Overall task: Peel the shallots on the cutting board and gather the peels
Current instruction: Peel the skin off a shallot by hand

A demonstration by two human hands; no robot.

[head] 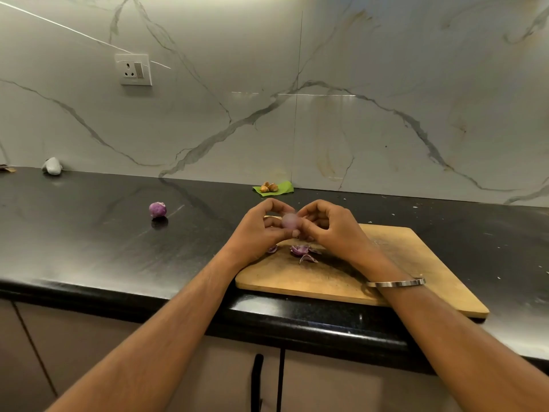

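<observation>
A pale pink shallot (288, 220) is held above the far left corner of the wooden cutting board (401, 263). My left hand (261, 230) grips it from the left with curled fingers. My right hand (326, 227) pinches it from the right, and a metal bangle sits on that wrist. Purple peels (301, 251) lie on the board just below my hands. A second shallot (157, 209), purple, lies on the black counter to the left, apart from the board.
The black counter (89, 248) runs along a marble wall. A green leaf with brown pieces (271, 188) lies by the wall behind my hands. A grey stone-like lump (52, 166) sits far left. The board's front right corner overhangs the counter edge.
</observation>
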